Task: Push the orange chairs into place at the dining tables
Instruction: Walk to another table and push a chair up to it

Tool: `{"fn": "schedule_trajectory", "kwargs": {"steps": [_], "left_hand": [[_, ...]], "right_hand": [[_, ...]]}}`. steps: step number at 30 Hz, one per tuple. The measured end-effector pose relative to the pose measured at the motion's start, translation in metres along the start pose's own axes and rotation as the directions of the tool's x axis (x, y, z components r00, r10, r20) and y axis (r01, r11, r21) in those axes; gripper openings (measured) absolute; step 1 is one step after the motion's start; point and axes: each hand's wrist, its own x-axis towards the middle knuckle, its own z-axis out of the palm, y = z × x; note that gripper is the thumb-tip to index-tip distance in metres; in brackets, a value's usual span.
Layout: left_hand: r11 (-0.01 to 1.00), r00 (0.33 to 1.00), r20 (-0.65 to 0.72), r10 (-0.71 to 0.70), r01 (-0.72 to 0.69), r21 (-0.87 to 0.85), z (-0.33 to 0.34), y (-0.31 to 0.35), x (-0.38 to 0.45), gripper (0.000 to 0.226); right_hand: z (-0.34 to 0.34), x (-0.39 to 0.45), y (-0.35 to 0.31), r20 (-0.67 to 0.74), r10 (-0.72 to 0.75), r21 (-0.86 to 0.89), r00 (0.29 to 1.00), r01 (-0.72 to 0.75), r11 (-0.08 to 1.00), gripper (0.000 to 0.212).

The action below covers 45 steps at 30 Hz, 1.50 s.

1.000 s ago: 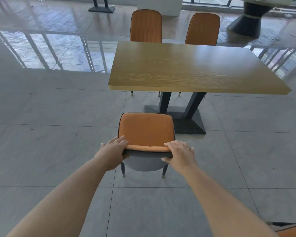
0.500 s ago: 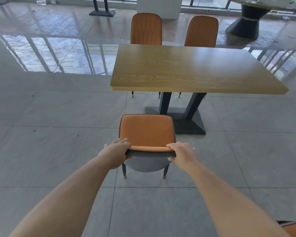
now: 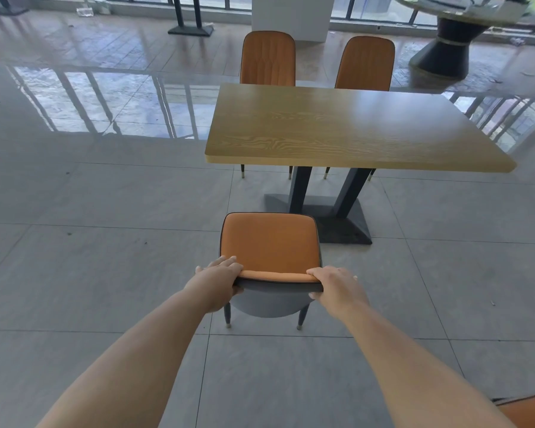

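Note:
An orange chair (image 3: 269, 242) with a grey back shell and dark legs stands on the tiled floor, a short way in front of the near edge of the wooden dining table (image 3: 346, 134). My left hand (image 3: 218, 281) grips the left end of its backrest top. My right hand (image 3: 334, 285) grips the right end. Both sets of fingers curl over the orange rim. Two more orange chairs (image 3: 267, 58) (image 3: 365, 63) sit tucked in at the table's far side.
The table's dark base (image 3: 343, 223) lies just right of the chair's seat. A round table on a dark pedestal (image 3: 445, 47) stands at the back right. A black stand (image 3: 190, 29) is at the back. Part of another orange chair (image 3: 528, 412) shows at the bottom right corner.
The chair and both hands have moved slightly forward toward the table; the view has tilted a little, so the table sits lower in frame. My grip on the backrest is unchanged.

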Motion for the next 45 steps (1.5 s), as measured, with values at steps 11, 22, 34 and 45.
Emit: {"fn": "schedule_trajectory", "kwargs": {"steps": [11, 22, 34, 45], "left_hand": [[1.000, 1.000, -0.005, 0.007, -0.007, 0.010, 0.010, 0.004, -0.004, 0.036], [1.000, 1.000, -0.010, 0.013, -0.013, -0.001, 0.013, 0.008, -0.006, 0.034], [1.000, 1.000, -0.019, -0.012, 0.011, -0.027, 0.012, 0.014, -0.010, 0.053], [1.000, 0.993, -0.122, 0.001, 0.002, 0.021, -0.001, 0.023, -0.022, 0.107]], "right_hand": [[0.000, -0.013, 0.004, -0.008, 0.003, -0.013, 1.000, -0.003, 1.000, 0.045], [0.002, -0.020, 0.007, -0.030, 0.000, -0.028, 1.000, -0.001, 1.000, 0.047], [0.007, -0.015, 0.014, -0.017, 0.002, -0.044, 1.000, -0.003, 0.999, 0.054], [-0.016, -0.012, 0.011, 0.060, -0.080, -0.049, 0.995, 0.083, 0.995, 0.107]]}}
